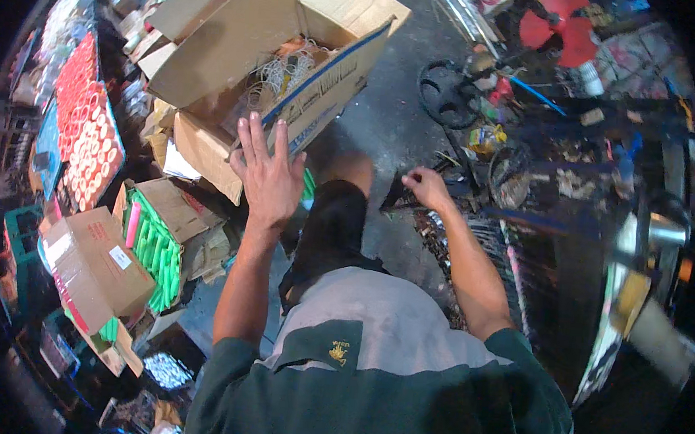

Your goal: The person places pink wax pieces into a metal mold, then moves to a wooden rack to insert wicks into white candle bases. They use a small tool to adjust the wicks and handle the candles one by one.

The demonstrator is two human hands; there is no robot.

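My left hand (272, 182) is raised with its fingers stretched out, over the near edge of a large open cardboard box (214, 58). Whether the fingertips touch the box wall, I cannot tell. Inside the box lies a loose tangle of thin pale loops (286, 72). To the right, my right hand (429, 188) hovers above the floor with its fingers curled in and thumb near the forefinger. Anything within those fingers is hidden. Just beneath the left hand a bit of a bright green object (308, 189) shows beside my leg.
At left stand a carton of green tubes (153, 245), a closed brown box (98, 261) and a tray of red and cream ring-like pieces (90, 134). On the right are a red fan blade (560, 27), a black wheel (449, 93) and a cluttered dark rack (570, 223).
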